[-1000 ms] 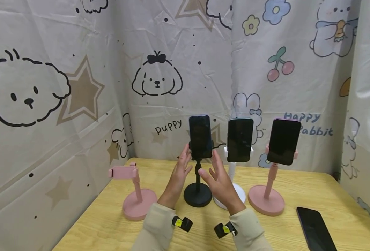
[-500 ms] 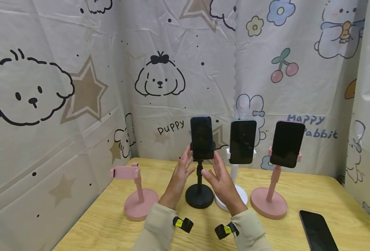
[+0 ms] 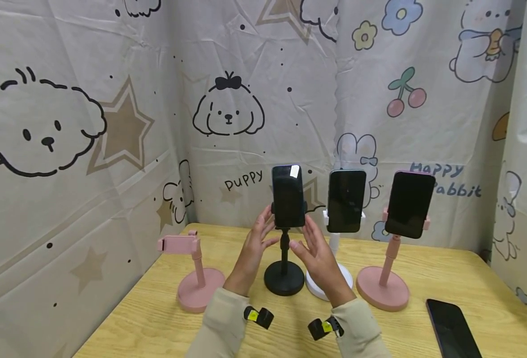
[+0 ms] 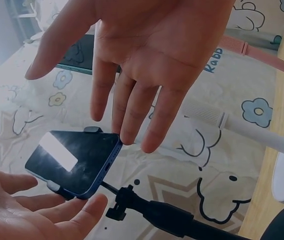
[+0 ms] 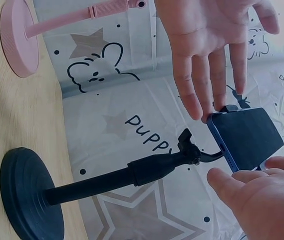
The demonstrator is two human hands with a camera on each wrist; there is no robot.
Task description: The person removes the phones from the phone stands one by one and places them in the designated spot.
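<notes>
A blue-edged phone [image 3: 289,197] sits upright in the clamp of a black phone stand [image 3: 284,278]. My left hand [image 3: 251,253] is at the phone's left side, fingers extended and fingertips right by the clamp's arm. On the other side, my right hand [image 3: 318,256] is raised with spread fingers, its fingertips close to the phone's lower right edge. Both palms face inward. The right wrist view shows the black clamp [image 5: 229,108] against the phone's edge. In the left wrist view, the phone [image 4: 74,162] lies between the two hands, light reflecting off its screen.
A pink stand [image 3: 201,289] with a bare clamp stands at left. To the right are a white stand [image 3: 333,242] holding a phone [image 3: 346,201] and a pink stand [image 3: 383,287] holding another phone [image 3: 409,204]. A loose phone [image 3: 454,329] lies at front right. Printed curtains [image 3: 290,109] surround the table.
A bright reflection now shows on the middle phone's screen. The head view has shifted slightly; both hands stay beside the phone, nearly unmoved.
</notes>
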